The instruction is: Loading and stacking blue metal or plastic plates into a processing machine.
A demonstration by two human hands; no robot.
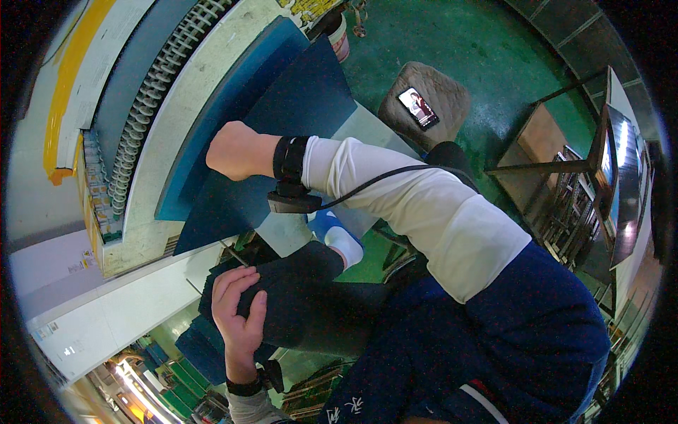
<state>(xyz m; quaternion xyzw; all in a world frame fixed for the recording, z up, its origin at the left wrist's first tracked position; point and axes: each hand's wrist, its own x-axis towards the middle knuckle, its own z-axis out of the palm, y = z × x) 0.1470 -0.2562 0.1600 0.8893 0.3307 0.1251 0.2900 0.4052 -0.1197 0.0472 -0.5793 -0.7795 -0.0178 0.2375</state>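
My right hand (240, 150) is closed in a fist over a dark blue sheet (296, 106); its fingers curl under, out of sight, so what they hold, if anything, is hidden. Beneath that sheet lies a stack of lighter blue sheets (236, 106) on a pale worktop (148, 201). A black strap with a dark box (295, 203) and a cable circles my right wrist. Lower left, my left hand (236, 311) lies with fingers stretched and thumb apart on my dark trouser leg (304, 293), near the knee. It holds nothing visible.
A long metal coil (145, 106) runs along the worktop's far side. A phone (418, 107) lies on a grey padded stool (445, 88). At right stands a metal-framed rack (565, 166); a bucket (340, 44) stands at the top. My blue-and-white shoe (332, 232) shows below the sheet.
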